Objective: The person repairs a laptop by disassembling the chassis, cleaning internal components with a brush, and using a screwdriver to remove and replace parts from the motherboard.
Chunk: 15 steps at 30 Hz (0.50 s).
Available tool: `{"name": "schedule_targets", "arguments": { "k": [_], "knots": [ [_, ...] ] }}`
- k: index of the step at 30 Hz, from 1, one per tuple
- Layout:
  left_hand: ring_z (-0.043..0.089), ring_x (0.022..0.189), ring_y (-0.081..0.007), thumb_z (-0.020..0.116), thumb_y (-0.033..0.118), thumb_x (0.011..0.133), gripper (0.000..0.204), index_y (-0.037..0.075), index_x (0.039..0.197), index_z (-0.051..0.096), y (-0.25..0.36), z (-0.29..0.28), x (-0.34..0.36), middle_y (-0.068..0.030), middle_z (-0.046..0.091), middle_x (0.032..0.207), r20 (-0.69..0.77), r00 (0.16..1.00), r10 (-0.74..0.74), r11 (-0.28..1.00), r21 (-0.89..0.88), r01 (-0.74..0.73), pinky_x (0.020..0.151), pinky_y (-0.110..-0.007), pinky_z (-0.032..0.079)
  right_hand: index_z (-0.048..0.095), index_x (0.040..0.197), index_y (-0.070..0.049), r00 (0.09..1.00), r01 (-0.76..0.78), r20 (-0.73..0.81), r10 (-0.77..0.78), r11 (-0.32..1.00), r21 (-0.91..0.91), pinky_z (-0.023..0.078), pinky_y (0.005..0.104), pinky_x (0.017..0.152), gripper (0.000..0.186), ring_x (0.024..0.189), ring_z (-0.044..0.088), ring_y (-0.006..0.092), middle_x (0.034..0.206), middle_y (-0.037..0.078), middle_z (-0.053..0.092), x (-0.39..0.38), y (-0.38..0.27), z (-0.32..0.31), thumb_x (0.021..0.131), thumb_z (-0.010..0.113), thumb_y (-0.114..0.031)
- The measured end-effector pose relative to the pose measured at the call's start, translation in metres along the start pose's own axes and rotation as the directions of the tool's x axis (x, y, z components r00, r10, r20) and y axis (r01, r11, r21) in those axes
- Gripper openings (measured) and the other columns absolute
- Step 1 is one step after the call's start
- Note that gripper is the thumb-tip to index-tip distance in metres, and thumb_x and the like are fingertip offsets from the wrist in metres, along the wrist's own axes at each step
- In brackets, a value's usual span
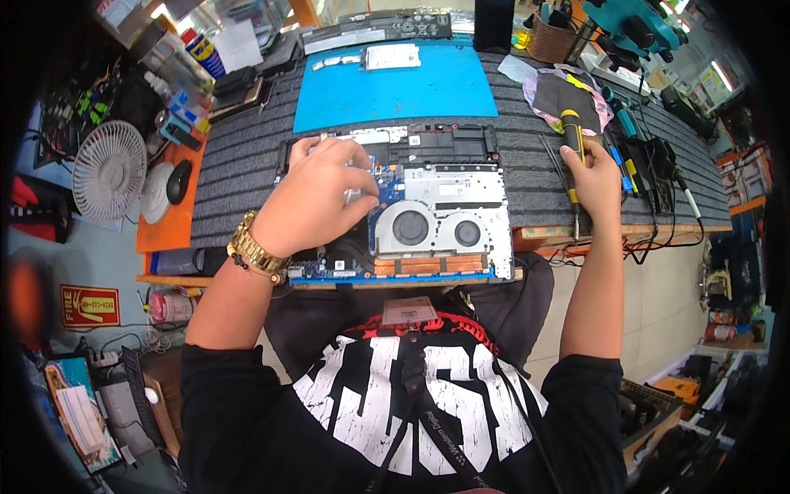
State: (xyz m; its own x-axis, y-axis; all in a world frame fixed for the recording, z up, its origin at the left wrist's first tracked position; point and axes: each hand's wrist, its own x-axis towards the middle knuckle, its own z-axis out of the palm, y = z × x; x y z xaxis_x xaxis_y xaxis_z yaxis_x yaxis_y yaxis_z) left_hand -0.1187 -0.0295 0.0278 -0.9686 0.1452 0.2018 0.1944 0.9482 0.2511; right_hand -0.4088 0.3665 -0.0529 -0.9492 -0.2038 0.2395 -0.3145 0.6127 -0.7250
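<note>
An opened laptop base [461,185] lies at the bench's near edge, its blue circuit board, two silver fans [410,228] and copper heat pipes exposed. My left hand [325,185] arches over the left part of the board, with its fingers bent and apart; some fingertips are hidden behind the hand. A gold watch [255,247] is on that wrist. To the right of the laptop, my right hand [597,177] is closed round a yellow and black screwdriver [571,132]. Its shaft points down toward the bench's front edge.
Beyond the laptop is a blue mat [395,95] bearing a silver drive [391,57], with a black battery [387,29] behind. Several tools and cables [650,173] lie at right, near a round parts tray [568,99]. A white fan [109,171] stands at left.
</note>
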Motion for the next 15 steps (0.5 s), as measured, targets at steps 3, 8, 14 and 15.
{"name": "schedule_targets", "arguments": {
  "k": [3, 8, 14, 15],
  "knots": [
    [0.071, 0.121, -0.0305, 0.088, 0.018, 0.096, 0.01, 0.011, 0.104, 0.087, -0.004, -0.011, 0.038, -0.0069, 0.076, 0.118, 0.035, 0.999, -0.035, 0.998, -0.043, 0.036, 0.115, -0.052, 0.049, 0.081, 0.129, 0.004, 1.0, -0.01, -0.031, 0.007, 0.996, -0.092, 0.045, 0.0343, 0.064, 0.056, 0.068, 0.056, 0.0108, 0.076, 0.002, 0.067, -0.007, -0.018, 0.003, 0.097, 0.09, -0.041],
    [0.076, 0.104, -0.0364, 0.086, 0.023, 0.099, 0.018, 0.008, 0.109, 0.089, -0.055, 0.017, 0.139, -0.0108, 0.08, 0.108, -0.095, 0.995, 0.024, 0.999, 0.026, -0.022, 0.093, -0.047, 0.061, 0.082, 0.126, -0.001, 0.999, -0.015, -0.049, 0.011, 0.997, -0.072, 0.047, 0.0363, 0.065, 0.049, 0.067, 0.057, 0.0146, 0.073, 0.002, 0.062, -0.004, -0.007, 0.003, 0.096, 0.09, -0.039],
    [0.078, 0.102, -0.0332, 0.085, 0.021, 0.097, 0.017, 0.008, 0.106, 0.091, -0.09, 0.053, 0.217, -0.0123, 0.084, 0.107, -0.093, 0.996, -0.017, 0.998, 0.061, 0.023, 0.094, -0.046, 0.063, 0.081, 0.131, -0.001, 0.993, 0.044, -0.105, -0.053, 0.995, -0.088, 0.048, 0.0382, 0.066, 0.05, 0.069, 0.06, 0.0176, 0.076, 0.004, 0.064, -0.007, -0.01, 0.004, 0.096, 0.09, -0.036],
    [0.078, 0.102, -0.0332, 0.085, 0.021, 0.097, 0.017, 0.008, 0.106, 0.091, -0.095, 0.058, 0.221, -0.0123, 0.084, 0.107, -0.093, 0.996, -0.012, 0.998, 0.064, 0.018, 0.094, -0.046, 0.063, 0.081, 0.131, -0.001, 0.992, 0.052, -0.11, -0.061, 0.995, -0.086, 0.049, 0.0383, 0.066, 0.049, 0.069, 0.06, 0.0181, 0.077, 0.004, 0.065, -0.008, -0.013, 0.004, 0.096, 0.09, -0.035]
  ]
}}
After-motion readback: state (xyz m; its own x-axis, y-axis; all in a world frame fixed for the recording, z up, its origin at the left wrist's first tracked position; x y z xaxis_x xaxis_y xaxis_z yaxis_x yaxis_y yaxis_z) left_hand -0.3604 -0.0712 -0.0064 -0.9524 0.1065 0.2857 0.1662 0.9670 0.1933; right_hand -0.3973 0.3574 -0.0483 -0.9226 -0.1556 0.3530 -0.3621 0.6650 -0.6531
